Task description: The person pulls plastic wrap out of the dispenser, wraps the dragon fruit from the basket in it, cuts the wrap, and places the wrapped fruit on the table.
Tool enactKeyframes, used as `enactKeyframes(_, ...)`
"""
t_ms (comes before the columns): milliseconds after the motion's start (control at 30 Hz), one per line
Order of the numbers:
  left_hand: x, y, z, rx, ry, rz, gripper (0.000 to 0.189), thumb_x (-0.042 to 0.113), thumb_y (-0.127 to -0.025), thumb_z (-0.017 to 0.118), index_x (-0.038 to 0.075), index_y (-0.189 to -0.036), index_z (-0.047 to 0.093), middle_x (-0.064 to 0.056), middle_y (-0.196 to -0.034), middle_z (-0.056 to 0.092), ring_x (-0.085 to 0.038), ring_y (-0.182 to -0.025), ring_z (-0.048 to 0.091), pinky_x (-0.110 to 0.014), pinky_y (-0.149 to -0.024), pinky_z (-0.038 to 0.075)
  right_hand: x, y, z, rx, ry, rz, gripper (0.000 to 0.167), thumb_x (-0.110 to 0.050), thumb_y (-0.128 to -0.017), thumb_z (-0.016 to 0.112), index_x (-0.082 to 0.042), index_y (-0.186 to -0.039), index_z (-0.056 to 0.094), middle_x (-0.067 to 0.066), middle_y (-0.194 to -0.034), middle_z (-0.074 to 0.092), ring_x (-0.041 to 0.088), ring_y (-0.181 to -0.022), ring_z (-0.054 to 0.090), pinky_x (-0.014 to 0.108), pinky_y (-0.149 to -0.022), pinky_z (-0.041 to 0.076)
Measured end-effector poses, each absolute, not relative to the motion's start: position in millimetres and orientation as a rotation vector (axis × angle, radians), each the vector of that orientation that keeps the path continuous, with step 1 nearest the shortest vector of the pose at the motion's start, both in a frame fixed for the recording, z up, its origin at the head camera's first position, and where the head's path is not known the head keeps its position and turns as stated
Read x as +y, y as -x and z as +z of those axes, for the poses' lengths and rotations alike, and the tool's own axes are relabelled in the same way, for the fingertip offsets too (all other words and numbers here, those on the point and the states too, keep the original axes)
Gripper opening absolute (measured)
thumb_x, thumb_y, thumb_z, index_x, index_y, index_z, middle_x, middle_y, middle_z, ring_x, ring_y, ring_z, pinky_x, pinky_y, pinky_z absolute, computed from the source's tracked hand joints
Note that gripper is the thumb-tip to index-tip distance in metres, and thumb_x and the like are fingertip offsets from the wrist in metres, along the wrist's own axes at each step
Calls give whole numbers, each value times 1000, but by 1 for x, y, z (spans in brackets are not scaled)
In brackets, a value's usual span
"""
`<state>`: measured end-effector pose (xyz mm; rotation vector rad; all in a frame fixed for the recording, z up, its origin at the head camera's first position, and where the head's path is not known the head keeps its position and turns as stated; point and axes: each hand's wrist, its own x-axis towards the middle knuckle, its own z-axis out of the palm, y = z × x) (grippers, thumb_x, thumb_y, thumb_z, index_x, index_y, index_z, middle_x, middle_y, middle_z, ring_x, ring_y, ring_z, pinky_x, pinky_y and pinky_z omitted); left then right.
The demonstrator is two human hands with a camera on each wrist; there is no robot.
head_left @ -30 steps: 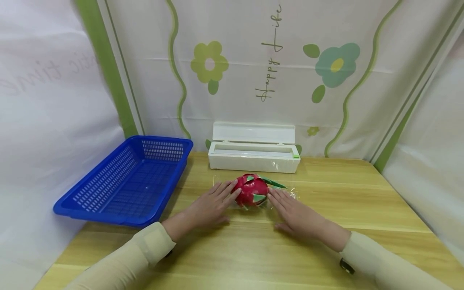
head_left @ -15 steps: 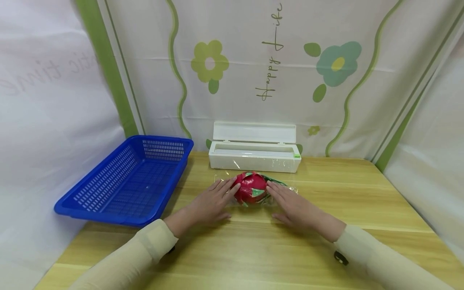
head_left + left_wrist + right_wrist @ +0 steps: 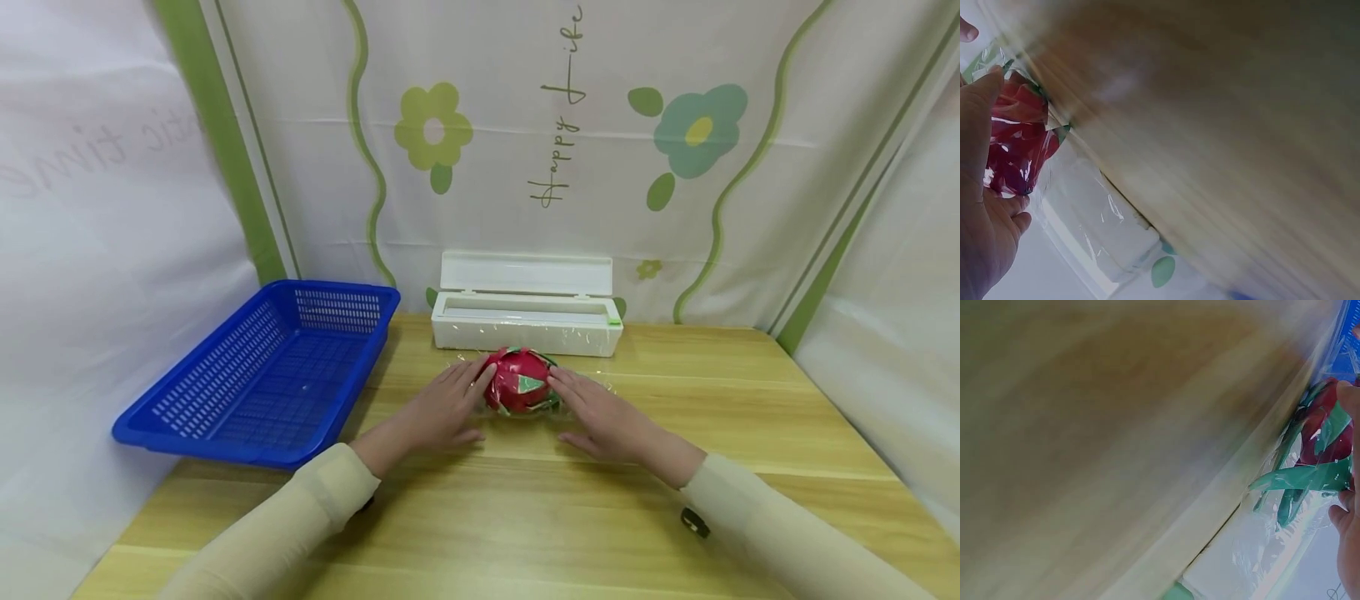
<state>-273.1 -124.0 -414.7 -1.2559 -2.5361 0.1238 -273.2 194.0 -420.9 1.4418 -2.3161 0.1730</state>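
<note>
A red dragon fruit (image 3: 521, 379) with green scales is wrapped in clear plastic film and lies on the table in front of a white film box. My left hand (image 3: 442, 406) rests its fingers against the fruit's left end, the thumb held apart and low. At the opposite end, the fingertips of my right hand (image 3: 607, 417) touch the fruit, its thumb also spread away. Glossy film over the dragon fruit (image 3: 1019, 134) shows in the left wrist view. Long green scales on the dragon fruit (image 3: 1329, 434) stick out under the film in the right wrist view.
Behind the fruit stands the white film box (image 3: 525, 337), its lid raised, with clear film stretching down its front. A blue plastic basket (image 3: 337, 417) sits at the left of the wooden table (image 3: 525, 525). A printed curtain (image 3: 510, 225) hangs behind.
Both hands have moved slightly away from me toward the film box, and the dragon fruit has rolled with them. Its scales face differently and its long green scale has swung behind.
</note>
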Motion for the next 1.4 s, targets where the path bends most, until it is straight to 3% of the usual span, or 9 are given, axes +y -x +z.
enactKeyframes(533, -112, 293, -412, -2530, 1169, 27, 111, 59, -80, 71, -8, -150, 17, -27, -150, 30, -37, -131, 40, -47, -107, 34, 185, 293, -418, -2341, -1378, 263, 92, -31, -78, 81, 15, -141, 33, 32, -142, 39, 44, -130, 40, 53, -106, 34)
enactKeyframes(767, -107, 302, -412, -2548, 1112, -21, 116, 63, -76, 72, -7, -150, 17, -27, -148, 33, -37, -133, 38, -48, -104, 38, 182, 302, -420, -2506, -1256, 299, 97, -42, -81, 78, 11, -146, 28, 31, -146, 34, 41, -135, 34, 50, -110, 29)
enactKeyframes(1400, -99, 318, -410, -2693, 964, -64, 121, 67, -69, 75, -4, -150, 20, -19, -147, 38, -31, -133, 39, -48, -104, 38, 169, 320, -417, -2607, -1173, 349, 104, -42, -75, 83, 13, -144, 27, 32, -145, 34, 43, -134, 35, 50, -110, 29)
